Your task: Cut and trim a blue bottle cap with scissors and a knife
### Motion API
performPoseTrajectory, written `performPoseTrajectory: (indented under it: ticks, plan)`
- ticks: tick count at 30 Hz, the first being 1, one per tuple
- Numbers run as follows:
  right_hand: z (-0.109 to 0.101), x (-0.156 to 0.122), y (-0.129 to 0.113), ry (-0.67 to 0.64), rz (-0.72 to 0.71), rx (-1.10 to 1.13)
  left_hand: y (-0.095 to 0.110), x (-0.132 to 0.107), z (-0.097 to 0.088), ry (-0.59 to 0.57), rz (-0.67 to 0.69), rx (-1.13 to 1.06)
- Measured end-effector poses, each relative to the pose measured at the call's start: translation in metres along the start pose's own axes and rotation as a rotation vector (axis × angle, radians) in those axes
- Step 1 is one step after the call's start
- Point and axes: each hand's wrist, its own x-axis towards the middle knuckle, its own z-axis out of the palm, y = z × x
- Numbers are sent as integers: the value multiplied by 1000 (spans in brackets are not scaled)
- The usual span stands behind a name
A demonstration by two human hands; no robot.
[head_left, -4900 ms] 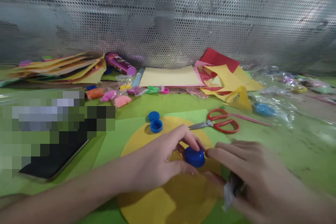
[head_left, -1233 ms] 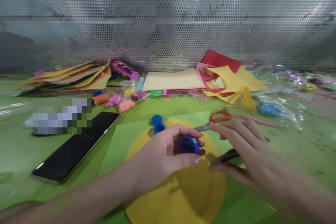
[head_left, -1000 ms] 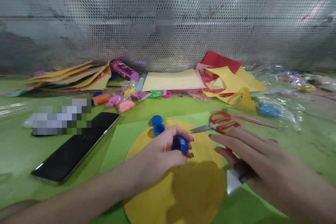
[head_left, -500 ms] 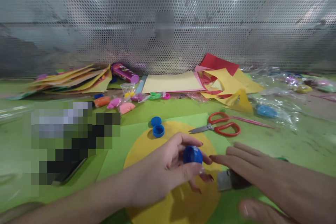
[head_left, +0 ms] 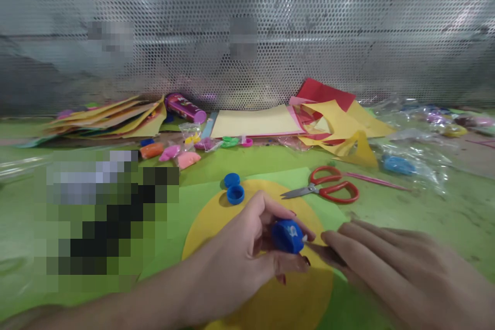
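My left hand (head_left: 251, 250) holds a small blue bottle cap (head_left: 286, 236) between thumb and fingers. A whitish mark shows on the cap's outside, and a small white bit sits at its right edge. In my right hand (head_left: 390, 263) is a thin, dark, knife-like tool (head_left: 327, 254), mostly covered by the fingers, its tip at or very near that edge. Both hands are above a yellow paper circle (head_left: 216, 221) on a green sheet (head_left: 170, 227). Two more blue caps, a far cap (head_left: 231, 180) and a near cap (head_left: 235, 195), lie close together on the paper.
Red-handled scissors (head_left: 325, 188) and a pink stick (head_left: 375, 180) lie beyond my hands. Small clay packets (head_left: 189, 159), stacked coloured papers (head_left: 104, 118), a purple tube (head_left: 185, 107) and yellow paper scraps (head_left: 340, 124) line the back, before a perforated metal panel (head_left: 247, 0).
My left hand has turned the blue cap, so its marked outside now shows instead of its hollow. My right fingers have closed around the knife-like tool and brought it up to the cap.
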Motion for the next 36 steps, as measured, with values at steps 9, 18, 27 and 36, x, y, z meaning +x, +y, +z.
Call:
performPoseTrajectory:
  ticks: [9, 18, 27, 36]
  plan:
    - [-3, 15, -10, -30, -3, -24, 1, -1, 2, -15, 1, 15]
    - [1, 15, -10, -7, 14, -32, -2, -4, 1, -8, 4, 91]
    - [5, 12, -12, -32, 3, -42, -15, -5, -1, 51, 81, 295]
    - [11, 3, -17, -59, -10, -52, -28, -9, -3, 121, 29, 353]
